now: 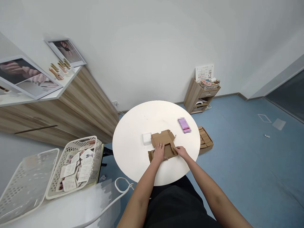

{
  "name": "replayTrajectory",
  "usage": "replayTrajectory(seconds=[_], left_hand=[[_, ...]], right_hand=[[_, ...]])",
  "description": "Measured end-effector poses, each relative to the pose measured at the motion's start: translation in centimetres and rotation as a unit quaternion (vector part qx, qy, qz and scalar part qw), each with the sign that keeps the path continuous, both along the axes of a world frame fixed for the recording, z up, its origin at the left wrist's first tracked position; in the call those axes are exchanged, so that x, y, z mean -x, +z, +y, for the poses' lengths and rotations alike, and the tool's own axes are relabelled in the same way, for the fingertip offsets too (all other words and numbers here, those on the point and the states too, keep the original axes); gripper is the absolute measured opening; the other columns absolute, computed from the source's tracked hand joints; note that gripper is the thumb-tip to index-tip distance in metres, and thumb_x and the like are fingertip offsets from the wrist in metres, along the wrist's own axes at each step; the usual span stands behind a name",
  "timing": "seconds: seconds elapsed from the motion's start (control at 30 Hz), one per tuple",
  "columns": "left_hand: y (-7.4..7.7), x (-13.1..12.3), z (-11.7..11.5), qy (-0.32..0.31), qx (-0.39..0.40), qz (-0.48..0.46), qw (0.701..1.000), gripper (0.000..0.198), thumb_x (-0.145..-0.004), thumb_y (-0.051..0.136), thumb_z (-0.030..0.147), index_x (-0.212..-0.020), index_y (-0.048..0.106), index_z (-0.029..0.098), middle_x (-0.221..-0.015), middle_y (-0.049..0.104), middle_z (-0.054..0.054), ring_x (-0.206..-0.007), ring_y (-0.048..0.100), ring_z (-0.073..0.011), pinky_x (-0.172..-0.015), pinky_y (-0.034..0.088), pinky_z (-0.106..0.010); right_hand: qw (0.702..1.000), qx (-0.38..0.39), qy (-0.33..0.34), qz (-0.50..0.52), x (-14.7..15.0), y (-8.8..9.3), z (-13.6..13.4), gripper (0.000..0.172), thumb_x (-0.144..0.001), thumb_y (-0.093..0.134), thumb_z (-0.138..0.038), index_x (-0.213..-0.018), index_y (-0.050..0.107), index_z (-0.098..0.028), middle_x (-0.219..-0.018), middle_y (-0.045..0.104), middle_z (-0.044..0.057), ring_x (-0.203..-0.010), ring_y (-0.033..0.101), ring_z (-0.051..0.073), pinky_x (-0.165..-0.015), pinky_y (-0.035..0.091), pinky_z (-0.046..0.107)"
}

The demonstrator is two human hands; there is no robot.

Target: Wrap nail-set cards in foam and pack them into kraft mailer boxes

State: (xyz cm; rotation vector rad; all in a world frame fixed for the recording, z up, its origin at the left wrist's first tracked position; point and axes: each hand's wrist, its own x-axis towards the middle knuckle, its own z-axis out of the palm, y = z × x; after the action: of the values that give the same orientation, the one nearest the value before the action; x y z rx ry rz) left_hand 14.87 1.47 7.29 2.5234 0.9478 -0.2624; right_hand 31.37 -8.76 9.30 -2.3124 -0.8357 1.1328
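Observation:
A brown cardboard box point(163, 136), partly folded with its lid flap laid back, rests on the round white table point(133, 126). My left hand point(159, 153) reaches over the box's near left part, fingers forward on the cardboard and thumb along the near edge. At the right side, my right hand point(181, 151) pinches a side flap with bent fingers. Just left of the box lies a small white square item point(146, 138) that looks like a clear-edged case. Toward the table's right edge is a purple item point(184, 125), blurred by pixelation.
Under the table's right edge, an open carton point(205, 140) of brown boxes stands on the floor. A white basket point(51, 190) with packets is at lower left, near a white cable point(116, 199). A wooden cabinet point(91, 104) and small shelf point(190, 95) stand by the wall.

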Motion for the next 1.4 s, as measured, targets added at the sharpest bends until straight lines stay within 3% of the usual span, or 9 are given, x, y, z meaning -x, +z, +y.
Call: replayTrajectory(seconds=[0.2, 0.43, 0.73, 0.87, 0.97, 1.07, 1.17, 1.27, 1.4], left_hand=[[-0.4, 0.1, -0.1, 0.001, -0.001, -0.012, 1.000, 0.117, -0.057, 0.082, 0.044, -0.150, 0.018, 0.014, -0.158, 0.021, -0.020, -0.146, 0.016, -0.0349, -0.119, 0.016, -0.047], [0.0, 0.1, -0.1, 0.001, 0.002, -0.001, 1.000, 0.119, -0.057, 0.081, 0.045, -0.151, 0.016, 0.014, -0.158, 0.019, -0.019, -0.147, 0.014, -0.0353, -0.119, 0.017, -0.047], [-0.1, 0.1, -0.1, -0.014, 0.012, 0.018, 1.000, 0.124, -0.056, 0.082, 0.048, -0.152, 0.012, 0.014, -0.159, 0.014, -0.019, -0.147, 0.010, -0.0350, -0.119, 0.015, -0.049], [0.3, 0.1, 0.2, -0.029, 0.023, 0.022, 0.999, 0.126, -0.054, 0.083, 0.048, -0.152, 0.012, 0.014, -0.160, 0.013, -0.019, -0.148, 0.009, -0.0348, -0.120, 0.013, -0.049], [0.4, 0.0, 0.5, -0.041, 0.030, 0.017, 0.999, 0.127, -0.053, 0.084, 0.048, -0.152, 0.012, 0.014, -0.160, 0.013, -0.019, -0.148, 0.007, -0.0346, -0.120, 0.012, -0.048], [0.3, -0.2, 0.7, -0.051, 0.032, 0.004, 0.998, 0.125, -0.053, 0.085, 0.046, -0.151, 0.015, 0.014, -0.159, 0.014, -0.020, -0.147, 0.009, -0.0354, -0.120, 0.013, -0.049], [0.4, -0.1, 0.8, -0.067, 0.042, -0.023, 0.997, 0.123, -0.052, 0.084, 0.045, -0.151, 0.017, 0.016, -0.158, 0.018, -0.020, -0.147, 0.013, -0.0357, -0.119, 0.016, -0.049], [1.0, 0.9, 1.0, -0.067, 0.039, -0.078, 0.994, 0.108, -0.061, 0.079, 0.046, -0.149, 0.021, 0.019, -0.156, 0.027, -0.016, -0.146, 0.021, -0.0325, -0.117, 0.021, -0.047], [2.2, 4.3, 1.0, 0.121, -0.057, -0.131, 0.982, 0.050, -0.086, 0.057, 0.035, -0.132, 0.046, 0.019, -0.133, 0.055, -0.013, -0.126, 0.048, -0.0262, -0.102, 0.038, -0.040]], right_hand=[[0.978, 0.108, 0.088, -0.155, 0.8, 0.4, 2.0, 0.035, -0.089, 0.052, -0.050, -0.100, 0.062, -0.018, -0.107, 0.068, 0.011, -0.096, 0.064, 0.024, -0.069, 0.044, 0.029], [0.957, 0.158, 0.180, -0.163, -0.7, 1.0, 3.6, 0.037, -0.090, 0.049, -0.051, -0.104, 0.062, -0.019, -0.109, 0.069, 0.010, -0.098, 0.065, 0.025, -0.071, 0.046, 0.031], [0.946, 0.174, 0.199, -0.187, -0.6, 0.3, 3.7, 0.029, -0.094, 0.039, -0.026, -0.102, 0.065, -0.017, -0.106, 0.069, 0.012, -0.099, 0.066, 0.024, -0.075, 0.046, 0.032], [0.945, 0.148, 0.197, -0.213, -0.2, 1.1, 2.9, 0.030, -0.093, 0.041, -0.030, -0.110, 0.061, -0.017, -0.111, 0.066, 0.013, -0.104, 0.062, 0.026, -0.081, 0.046, 0.035], [0.937, 0.036, 0.211, -0.276, 0.0, 1.7, 2.2, 0.046, -0.086, 0.054, -0.041, -0.125, 0.052, -0.016, -0.128, 0.057, 0.015, -0.118, 0.052, 0.029, -0.090, 0.044, 0.038], [0.915, -0.054, 0.308, -0.255, 0.5, 1.7, 1.9, 0.081, -0.071, 0.072, -0.042, -0.140, 0.039, -0.017, -0.148, 0.040, 0.015, -0.135, 0.035, 0.032, -0.101, 0.040, 0.041], [0.908, -0.036, 0.372, -0.189, 1.0, 1.0, 1.9, 0.112, -0.060, 0.080, -0.041, -0.151, 0.021, -0.016, -0.159, 0.021, 0.014, -0.145, 0.015, 0.034, -0.111, 0.032, 0.043], [0.921, -0.002, 0.358, -0.155, 1.3, 0.3, 2.1, 0.123, -0.057, 0.082, -0.041, -0.154, 0.012, -0.014, -0.161, 0.013, 0.013, -0.147, 0.004, 0.036, -0.113, 0.029, 0.044], [0.927, 0.025, 0.345, -0.142, 1.3, 0.4, 2.3, 0.126, -0.056, 0.083, -0.034, -0.155, 0.007, -0.017, -0.162, 0.006, 0.010, -0.148, 0.000, 0.033, -0.109, 0.037, 0.041]])
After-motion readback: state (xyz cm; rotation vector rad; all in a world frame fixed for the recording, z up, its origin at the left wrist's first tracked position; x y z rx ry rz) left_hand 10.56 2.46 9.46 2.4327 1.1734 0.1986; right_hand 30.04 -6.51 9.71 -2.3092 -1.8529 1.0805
